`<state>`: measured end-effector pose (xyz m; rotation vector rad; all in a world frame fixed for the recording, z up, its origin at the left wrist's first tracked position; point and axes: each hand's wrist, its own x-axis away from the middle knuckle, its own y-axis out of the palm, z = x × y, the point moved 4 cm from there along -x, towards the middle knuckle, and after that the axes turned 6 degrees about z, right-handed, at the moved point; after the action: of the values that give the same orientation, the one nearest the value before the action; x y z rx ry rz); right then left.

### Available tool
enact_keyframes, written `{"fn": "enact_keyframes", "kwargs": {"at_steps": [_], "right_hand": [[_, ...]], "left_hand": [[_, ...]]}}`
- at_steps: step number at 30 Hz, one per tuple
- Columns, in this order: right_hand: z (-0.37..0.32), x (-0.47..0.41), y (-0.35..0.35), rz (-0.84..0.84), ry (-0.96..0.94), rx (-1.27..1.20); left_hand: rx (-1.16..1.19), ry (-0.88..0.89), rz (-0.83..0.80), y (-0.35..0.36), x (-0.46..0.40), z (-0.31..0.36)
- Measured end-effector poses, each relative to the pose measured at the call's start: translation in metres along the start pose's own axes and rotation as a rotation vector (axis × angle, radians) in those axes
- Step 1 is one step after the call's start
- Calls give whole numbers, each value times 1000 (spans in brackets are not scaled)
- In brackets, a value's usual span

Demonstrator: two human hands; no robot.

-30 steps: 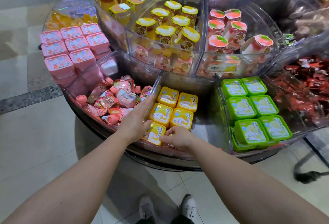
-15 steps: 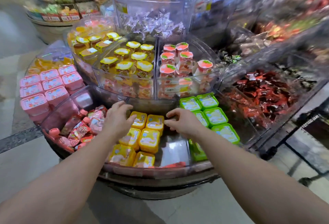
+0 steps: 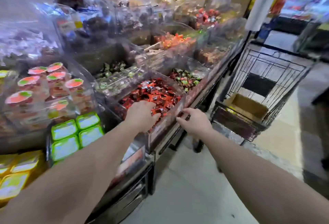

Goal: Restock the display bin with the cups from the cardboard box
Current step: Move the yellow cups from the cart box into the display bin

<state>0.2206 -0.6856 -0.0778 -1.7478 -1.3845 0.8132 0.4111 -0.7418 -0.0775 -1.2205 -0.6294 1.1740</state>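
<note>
Centrally, both hands reach forward with loosely curled fingers, holding nothing: the left hand over red wrapped candies, the right hand beside it. At right, the cardboard box sits in a wire cart. Yellow cups fill the display bin at lower left.

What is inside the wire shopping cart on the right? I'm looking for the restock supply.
An open brown cardboard box sits in the black wire shopping cart. A few yellowish items show at its left end; the box walls hide the rest of its contents.
</note>
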Motion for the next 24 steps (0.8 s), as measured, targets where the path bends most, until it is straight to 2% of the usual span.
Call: {"fn": "enact_keyframes", "kwargs": {"at_steps": [6, 12, 19, 24], "right_hand": [[115, -51, -34, 59, 159, -8], [213, -147, -68, 95, 304, 54], [311, -252, -111, 80, 543, 1], [371, -308, -119, 35, 596, -28]], "left_hand": [[8, 97, -107, 74, -89, 97], [32, 205, -210, 148, -213, 177], [96, 312, -270, 200, -356, 250], [98, 350, -344, 252, -418, 291]]}}
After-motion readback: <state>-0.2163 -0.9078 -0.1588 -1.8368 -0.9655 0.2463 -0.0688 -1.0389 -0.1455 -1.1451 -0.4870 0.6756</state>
